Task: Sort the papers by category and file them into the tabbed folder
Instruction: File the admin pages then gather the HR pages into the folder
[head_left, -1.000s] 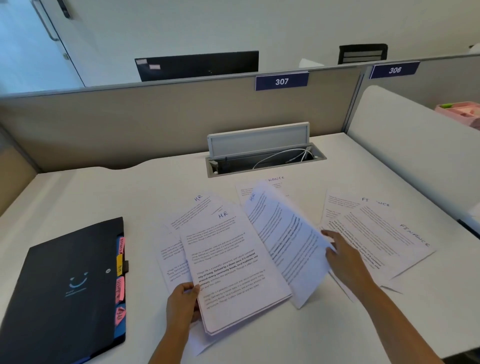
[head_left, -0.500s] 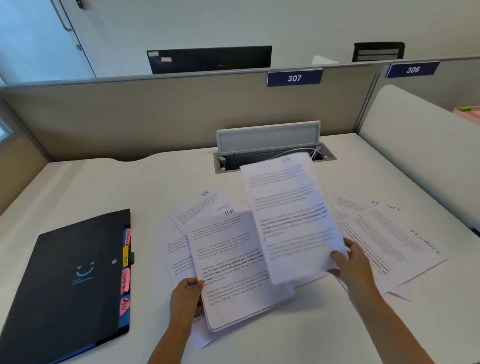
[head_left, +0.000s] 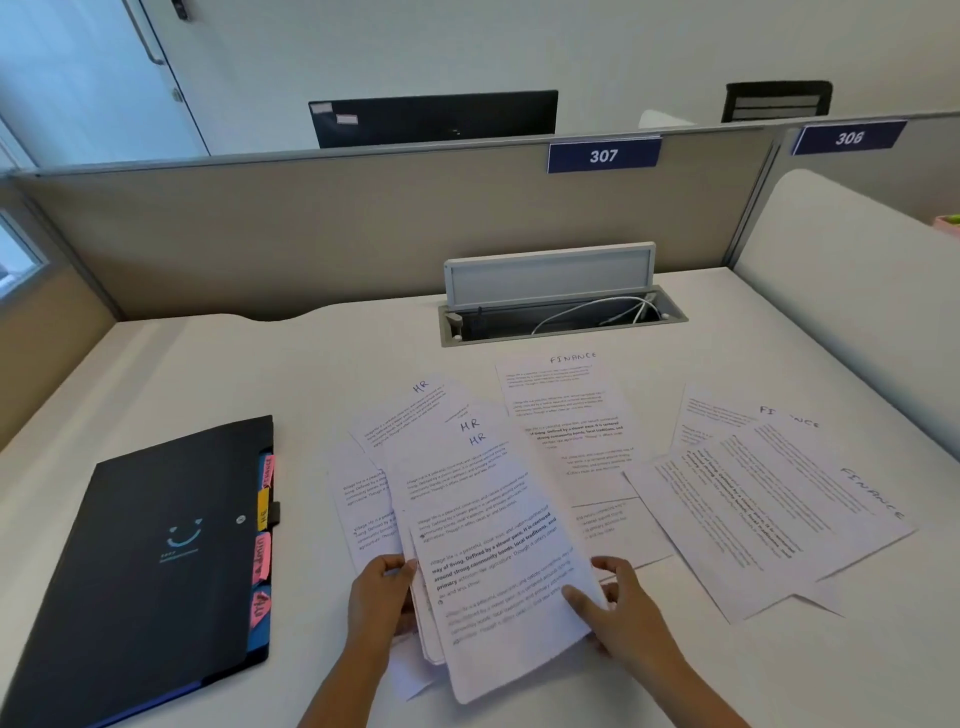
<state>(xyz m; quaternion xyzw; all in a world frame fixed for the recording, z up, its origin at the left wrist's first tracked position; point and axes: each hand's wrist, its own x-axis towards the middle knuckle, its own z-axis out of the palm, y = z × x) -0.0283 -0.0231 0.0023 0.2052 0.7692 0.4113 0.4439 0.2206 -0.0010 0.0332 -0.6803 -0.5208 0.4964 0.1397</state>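
Observation:
A stack of sheets marked HR (head_left: 493, 545) lies in front of me on the white desk (head_left: 208, 374). My left hand (head_left: 382, 603) grips its lower left edge. My right hand (head_left: 618, 605) pinches the lower right edge of the top HR sheet, thumb on the paper. More HR sheets (head_left: 410, 410) fan out behind the stack. One sheet marked FINANCE (head_left: 571, 415) lies flat beyond the stack. A spread of FINANCE sheets (head_left: 779, 499) lies to the right. The black tabbed folder (head_left: 156, 561) lies shut at the left, with pink, yellow and blue tabs (head_left: 262, 540) along its right edge.
An open cable tray (head_left: 561, 317) with white cables is set into the desk's back. Beige partitions (head_left: 363, 228) close the back and left. A white divider panel (head_left: 852, 291) stands along the right side.
My right hand carried the lifted sheet from the middle over to the left and laid it on the HR stack. That uncovered a FINANCE sheet behind. My left hand stayed on the stack's corner.

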